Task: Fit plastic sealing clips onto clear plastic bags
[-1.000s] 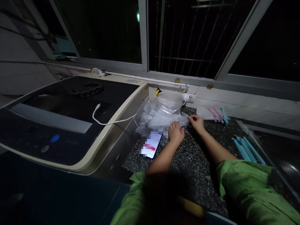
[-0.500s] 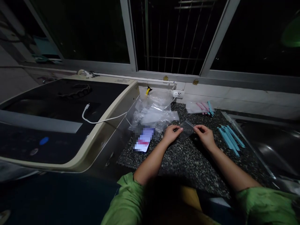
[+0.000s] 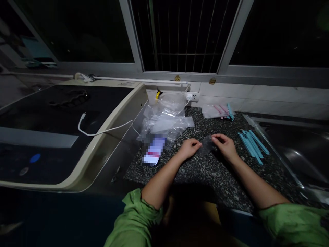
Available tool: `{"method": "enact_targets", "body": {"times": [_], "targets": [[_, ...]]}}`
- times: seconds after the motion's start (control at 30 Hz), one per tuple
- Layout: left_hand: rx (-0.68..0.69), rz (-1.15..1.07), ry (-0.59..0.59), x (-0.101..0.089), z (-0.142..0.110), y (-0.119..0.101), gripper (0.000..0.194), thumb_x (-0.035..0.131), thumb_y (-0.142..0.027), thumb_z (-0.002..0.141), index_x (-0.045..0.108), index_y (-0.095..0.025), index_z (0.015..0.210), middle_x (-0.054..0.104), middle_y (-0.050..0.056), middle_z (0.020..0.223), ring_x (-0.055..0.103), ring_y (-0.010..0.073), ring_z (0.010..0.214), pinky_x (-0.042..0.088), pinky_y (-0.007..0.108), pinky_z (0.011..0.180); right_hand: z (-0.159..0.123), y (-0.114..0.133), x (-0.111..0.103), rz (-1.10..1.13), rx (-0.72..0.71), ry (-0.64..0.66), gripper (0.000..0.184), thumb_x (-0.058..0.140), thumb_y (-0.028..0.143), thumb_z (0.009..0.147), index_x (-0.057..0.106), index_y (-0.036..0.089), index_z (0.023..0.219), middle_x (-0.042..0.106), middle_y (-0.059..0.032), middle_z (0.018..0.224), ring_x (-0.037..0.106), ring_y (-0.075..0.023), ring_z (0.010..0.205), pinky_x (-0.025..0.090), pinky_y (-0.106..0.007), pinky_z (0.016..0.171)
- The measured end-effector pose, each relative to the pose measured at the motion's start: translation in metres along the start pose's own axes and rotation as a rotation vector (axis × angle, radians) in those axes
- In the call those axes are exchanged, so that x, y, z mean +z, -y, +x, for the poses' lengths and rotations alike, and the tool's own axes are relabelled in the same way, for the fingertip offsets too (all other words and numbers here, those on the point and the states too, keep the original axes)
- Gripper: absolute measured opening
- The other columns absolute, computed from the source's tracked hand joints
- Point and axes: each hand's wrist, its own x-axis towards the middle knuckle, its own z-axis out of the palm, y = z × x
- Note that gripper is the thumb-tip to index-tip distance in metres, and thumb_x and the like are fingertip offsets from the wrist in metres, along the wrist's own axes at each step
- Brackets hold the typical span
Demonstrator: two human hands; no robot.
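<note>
A small clear plastic bag (image 3: 206, 146) is stretched between my two hands above the speckled counter. My left hand (image 3: 189, 149) pinches its left edge between thumb and fingers. At the upper right corner, my right hand (image 3: 224, 145) grips the bag with fingertips and thumb. To the right of that hand lies a loose bunch of light blue sticks (image 3: 253, 145). Behind the hands, a clear bag (image 3: 212, 111) with pink and blue sticks on it or in it rests near the wall; I cannot tell which.
A heap of clear plastic bags (image 3: 167, 120) sits at the back left of the counter (image 3: 195, 175), with a lit phone (image 3: 154, 151) in front. A washing machine (image 3: 110, 137) with a white cable (image 3: 110, 130) across it stands left. A metal sink (image 3: 298, 154) is at right.
The bag has tilted and its top edge is less plainly seen between my hands. My camera view has shifted slightly, so the surroundings sit a little further left and higher.
</note>
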Motion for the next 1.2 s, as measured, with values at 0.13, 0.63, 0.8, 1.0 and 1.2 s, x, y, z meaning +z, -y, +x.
{"method": "enact_targets", "body": {"times": [0.13,0.63,0.8,1.0,1.2], "targets": [[-0.015,-0.004,0.059,0.003,-0.002,0.0,0.016,0.056,-0.023,0.076,0.068,-0.015,0.071,0.068,0.002,0.076,0.058,0.0138,0.073,0.044,0.025,0.071,0.0,-0.001,0.001,-0.039,-0.025,-0.003,0.027,0.065,0.044,0.066,0.066,0.019,0.072,0.068,-0.0037,0.074,0.06,-0.0179,0.07,0.048,-0.033,0.071],[-0.031,0.095,0.21,0.001,-0.004,-0.002,0.03,0.053,-0.034,0.08,0.066,-0.014,0.062,0.062,0.0,0.061,0.051,0.0107,0.06,0.034,0.021,0.059,0.004,-0.002,-0.006,-0.086,-0.023,-0.127,0.026,0.064,0.045,0.065,0.065,0.019,0.068,0.066,-0.003,0.07,0.059,-0.0173,0.066,0.048,-0.032,0.068],[0.024,0.104,0.261,0.002,-0.004,-0.002,0.029,0.052,-0.033,0.08,0.065,-0.014,0.062,0.06,0.0,0.062,0.051,0.0111,0.063,0.036,0.021,0.062,0.005,0.0,-0.009,-0.101,-0.022,-0.122,0.026,0.064,0.045,0.065,0.065,0.019,0.068,0.067,-0.0034,0.069,0.059,-0.0168,0.063,0.048,-0.031,0.065],[0.012,0.143,0.28,0.002,-0.007,-0.003,0.03,0.054,-0.039,0.078,0.065,-0.013,0.066,0.057,-0.001,0.06,0.048,0.011,0.06,0.035,0.022,0.06,0.001,0.004,-0.005,-0.086,-0.032,-0.055,0.027,0.064,0.045,0.066,0.065,0.019,0.068,0.067,-0.0029,0.069,0.059,-0.0165,0.064,0.049,-0.03,0.065],[0.033,-0.008,0.154,0.004,-0.005,-0.003,0.028,0.053,-0.038,0.079,0.067,-0.013,0.079,0.062,0.0,0.069,0.051,0.0119,0.066,0.04,0.024,0.065,-0.01,0.009,0.009,-0.081,-0.044,0.087,0.029,0.064,0.048,0.066,0.065,0.019,0.066,0.066,-0.0027,0.068,0.06,-0.0167,0.065,0.049,-0.03,0.064]]}}
